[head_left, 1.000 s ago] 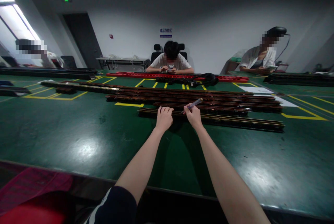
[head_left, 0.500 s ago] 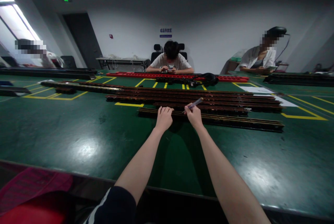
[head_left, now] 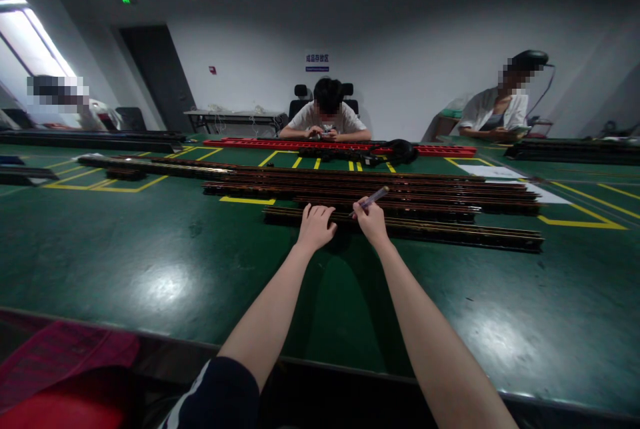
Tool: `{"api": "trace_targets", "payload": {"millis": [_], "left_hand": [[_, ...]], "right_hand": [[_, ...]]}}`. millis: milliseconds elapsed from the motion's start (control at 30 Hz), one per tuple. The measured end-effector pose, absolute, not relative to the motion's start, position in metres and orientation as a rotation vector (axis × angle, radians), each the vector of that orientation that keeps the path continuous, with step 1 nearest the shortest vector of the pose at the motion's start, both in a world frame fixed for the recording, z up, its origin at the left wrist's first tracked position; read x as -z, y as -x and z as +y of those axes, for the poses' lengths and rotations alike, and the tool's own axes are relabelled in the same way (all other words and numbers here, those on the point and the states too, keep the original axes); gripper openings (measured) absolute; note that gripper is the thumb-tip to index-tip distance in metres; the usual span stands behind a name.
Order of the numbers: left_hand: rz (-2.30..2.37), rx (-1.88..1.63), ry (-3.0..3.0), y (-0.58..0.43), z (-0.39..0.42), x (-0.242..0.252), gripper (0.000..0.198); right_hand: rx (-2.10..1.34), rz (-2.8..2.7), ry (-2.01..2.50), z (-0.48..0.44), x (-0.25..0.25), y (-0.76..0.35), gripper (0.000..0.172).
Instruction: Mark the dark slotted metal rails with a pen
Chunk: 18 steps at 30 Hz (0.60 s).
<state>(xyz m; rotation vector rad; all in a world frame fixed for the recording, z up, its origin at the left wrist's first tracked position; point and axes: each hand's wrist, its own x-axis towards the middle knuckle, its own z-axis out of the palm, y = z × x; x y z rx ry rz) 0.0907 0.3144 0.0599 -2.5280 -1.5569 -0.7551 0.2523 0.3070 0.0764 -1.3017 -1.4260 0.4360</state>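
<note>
Fingers of R hand [head_left: 370,219] pinch pen [head_left: 377,196], tip at rail [head_left: 465,234], ctr frame; L hand [head_left: 315,225] w/ fingers spread over same rail, grip unclear. Pen work looks under way; amt left unclear.

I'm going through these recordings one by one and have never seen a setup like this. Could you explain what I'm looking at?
There is no machine here: these are a person's bare hands, seen by one camera worn on that person's head, looking forward and down.

The left hand lies with its fingers over the nearest long dark strip; whether it grips is hard to tell. The right hand holds a pen-like tool, slanting down toward the same strip.

On the green table, more long strips lie just beyond. Farther back are a red rail, a coil of black cable and white sheets. Other people sit around the table.
</note>
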Motion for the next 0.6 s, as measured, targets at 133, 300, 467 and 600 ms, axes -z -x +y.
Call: {"api": "trace_targets", "payload": {"millis": [133, 300, 467, 600], "left_hand": [[-1.544, 0.681, 2.542, -0.0893, 0.3156, -0.0586, 0.045], [-1.515, 0.698, 2.526, -0.0888, 0.3171, -0.0560, 0.041], [-1.508, 0.708, 2.517, -0.0895, 0.3181, -0.0547, 0.036], [-1.496, 0.706, 2.503, -0.0897, 0.3179, -0.0543, 0.034]], "right_hand": [[-0.457, -1.431, 1.300, 0.3061, -0.0774, -0.2523, 0.016], [-0.463, -1.430, 1.300, 0.3057, -0.0781, -0.2524, 0.020], [-0.461, -1.420, 1.300, 0.3057, -0.0774, -0.2514, 0.022], [-0.440, -1.425, 1.295, 0.3061, -0.0761, -0.2508, 0.023]]}}
